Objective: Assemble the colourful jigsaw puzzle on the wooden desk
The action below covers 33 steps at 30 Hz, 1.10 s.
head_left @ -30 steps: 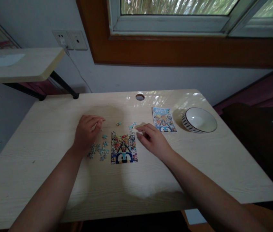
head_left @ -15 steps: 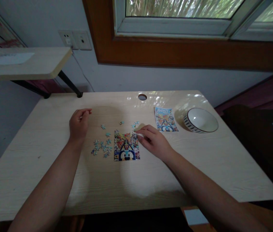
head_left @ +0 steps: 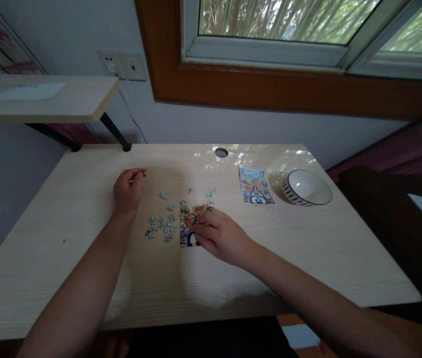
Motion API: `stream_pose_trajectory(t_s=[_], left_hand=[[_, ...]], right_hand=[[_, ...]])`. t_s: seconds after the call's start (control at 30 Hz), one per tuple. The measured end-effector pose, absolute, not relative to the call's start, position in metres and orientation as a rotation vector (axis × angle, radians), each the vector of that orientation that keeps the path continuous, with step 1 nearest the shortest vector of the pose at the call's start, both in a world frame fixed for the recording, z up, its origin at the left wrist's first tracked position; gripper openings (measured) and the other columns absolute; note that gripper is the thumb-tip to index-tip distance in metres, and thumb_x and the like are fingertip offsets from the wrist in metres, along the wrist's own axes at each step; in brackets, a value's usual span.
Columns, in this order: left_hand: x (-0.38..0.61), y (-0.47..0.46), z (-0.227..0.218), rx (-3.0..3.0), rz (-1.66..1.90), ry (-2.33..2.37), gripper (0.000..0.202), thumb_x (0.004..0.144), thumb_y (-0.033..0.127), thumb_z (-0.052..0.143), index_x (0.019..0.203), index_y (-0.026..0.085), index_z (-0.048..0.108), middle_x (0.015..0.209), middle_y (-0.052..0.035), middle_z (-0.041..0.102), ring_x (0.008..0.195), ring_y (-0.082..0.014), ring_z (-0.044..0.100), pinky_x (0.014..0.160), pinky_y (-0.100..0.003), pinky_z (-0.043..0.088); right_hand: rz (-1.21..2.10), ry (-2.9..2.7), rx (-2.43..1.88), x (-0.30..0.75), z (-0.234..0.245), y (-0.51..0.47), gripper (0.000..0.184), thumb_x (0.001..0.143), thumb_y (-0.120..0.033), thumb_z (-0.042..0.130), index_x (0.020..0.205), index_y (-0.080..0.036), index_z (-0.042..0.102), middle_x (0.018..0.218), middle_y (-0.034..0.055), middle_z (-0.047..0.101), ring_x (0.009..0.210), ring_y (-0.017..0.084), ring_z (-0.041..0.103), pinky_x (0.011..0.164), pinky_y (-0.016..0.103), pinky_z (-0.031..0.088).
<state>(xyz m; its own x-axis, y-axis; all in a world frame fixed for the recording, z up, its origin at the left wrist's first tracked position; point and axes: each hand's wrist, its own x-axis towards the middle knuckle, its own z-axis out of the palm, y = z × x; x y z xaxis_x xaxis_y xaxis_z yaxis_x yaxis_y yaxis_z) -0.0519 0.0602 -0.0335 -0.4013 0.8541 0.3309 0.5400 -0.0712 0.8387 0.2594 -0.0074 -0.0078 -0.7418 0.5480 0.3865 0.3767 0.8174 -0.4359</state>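
Note:
My right hand (head_left: 223, 237) is over the right part of a partly assembled jigsaw puzzle (head_left: 187, 219), covering much of its blue dog face. Its fingers reach left, stretched and slightly apart, with no piece visible in them. My left hand (head_left: 127, 191) rests on the table left of the puzzle, fingers curled in and thumb against them; anything inside is hidden. Between the left forearm and the puzzle lies a cluster of loose puzzle pieces (head_left: 162, 226). Single pieces lie above, one piece (head_left: 162, 195) to the left, another piece (head_left: 190, 190) in the middle and a small group (head_left: 211, 192) near the upper right corner.
A printed picture sheet (head_left: 256, 186) lies right of the puzzle, beside a white bowl (head_left: 310, 188) with a striped outside. The table (head_left: 151, 298) has a round hole (head_left: 221, 152) near its back edge. A raised shelf (head_left: 84, 102) stands at the back left.
My right hand has moved from the puzzle's upper right corner down and left across its face. My left hand keeps its place on the table. The view has shifted slightly.

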Motion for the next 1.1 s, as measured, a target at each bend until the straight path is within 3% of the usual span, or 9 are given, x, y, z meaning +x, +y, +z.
stream_pose_trajectory(t_s=[0.13,0.33,0.53,0.73,1.1], left_hand=[[-0.052,0.061,-0.035,1.483,1.478,1.9,0.031,0.094,0.037,0.054,0.108,0.02,0.075,0.105,-0.0071,0.074,0.098,-0.0198,0.067,0.088,-0.033,0.054],[-0.051,0.062,-0.035,1.464,1.485,1.878,0.029,0.092,0.036,0.056,0.107,0.021,0.076,0.102,-0.0062,0.075,0.097,-0.0206,0.068,0.088,-0.033,0.054],[-0.047,0.061,-0.029,1.537,1.478,1.902,0.025,0.091,0.031,0.056,0.101,0.022,0.077,0.101,-0.0053,0.075,0.097,-0.0207,0.069,0.092,-0.035,0.053],[-0.046,0.061,-0.029,1.574,1.467,1.907,0.024,0.091,0.031,0.055,0.099,0.022,0.076,0.1,-0.0054,0.075,0.098,-0.0218,0.069,0.09,-0.035,0.054],[-0.049,0.063,-0.034,1.606,1.456,1.879,0.024,0.091,0.032,0.056,0.1,0.022,0.077,0.1,-0.0055,0.075,0.097,-0.0214,0.069,0.089,-0.035,0.055]], right_hand=[[0.424,-2.542,-0.739,0.235,-0.009,-0.016,0.023,0.1,-0.029,0.061,0.117,-0.02,0.073,0.108,0.0106,0.068,0.102,0.025,0.06,0.09,0.041,0.054],[0.293,-2.69,-0.857,0.204,-0.009,-0.036,0.033,0.101,-0.033,0.061,0.13,-0.018,0.065,0.106,0.0102,0.064,0.098,0.026,0.056,0.081,0.039,0.05],[0.204,-2.703,-0.87,0.196,-0.012,-0.04,0.014,0.103,-0.028,0.059,0.112,-0.023,0.068,0.097,0.0054,0.063,0.089,0.023,0.053,0.075,0.037,0.043],[0.241,-2.677,-0.866,0.198,-0.015,-0.037,0.012,0.103,-0.028,0.059,0.098,-0.023,0.069,0.094,0.0038,0.062,0.089,0.022,0.053,0.076,0.037,0.041],[0.346,-2.568,-0.905,0.206,-0.025,-0.029,0.016,0.099,-0.029,0.064,0.112,-0.024,0.072,0.099,0.0066,0.066,0.092,0.023,0.057,0.079,0.036,0.044]])
